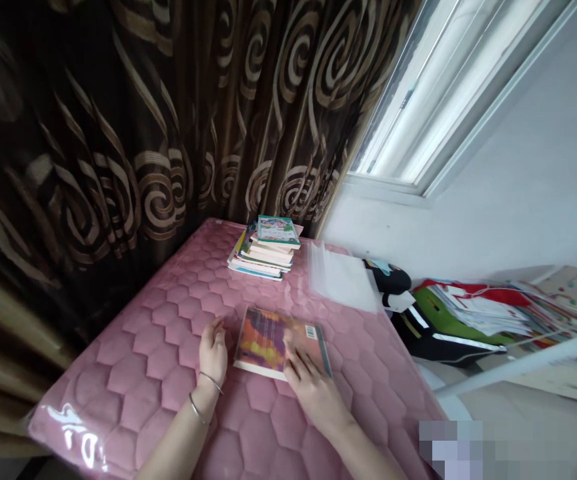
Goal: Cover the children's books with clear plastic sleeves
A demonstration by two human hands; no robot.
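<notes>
A paperback book (268, 343) with an orange and purple cover and a barcode lies flat on the pink quilted mattress (163, 373). My right hand (311, 383) rests on its near right part, with the fingers laid over the cover and not wrapped round it. Just left of the book, my left hand (213, 352) is apart from it, its fingers loosely bent and holding nothing. Two thin bangles circle my left wrist. Farther back on the mattress stands an uneven stack of books (267, 253), topped by one with a green-edged illustrated cover.
Clear plastic sheets or sleeves (343, 277) lie right of the stack. Beyond the mattress's right edge are a black and green bag (435, 310), piled papers (488, 310) and a white rail (523, 367). A patterned dark curtain (168, 133) hangs behind, beside a window (418, 113).
</notes>
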